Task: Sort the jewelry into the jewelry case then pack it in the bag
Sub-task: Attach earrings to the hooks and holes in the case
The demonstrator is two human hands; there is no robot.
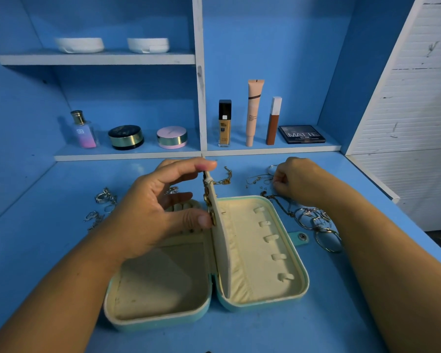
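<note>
Your left hand (161, 207) pinches the stiff divider flap (221, 240) upright in the open jewelry case (304, 276) mid-table, right hand (294, 178) curled over loose chains (259, 179), grip unclear; they're light and tangle-prone, so pinch one end.

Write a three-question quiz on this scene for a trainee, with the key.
1. True or false: the case lies shut.
2. The left hand holds: A) the case's middle flap B) a bottle C) a compact.
3. Fill in: the hoops lie on the table to the case's ___.
Key: 1 false; 2 A; 3 right.
</note>
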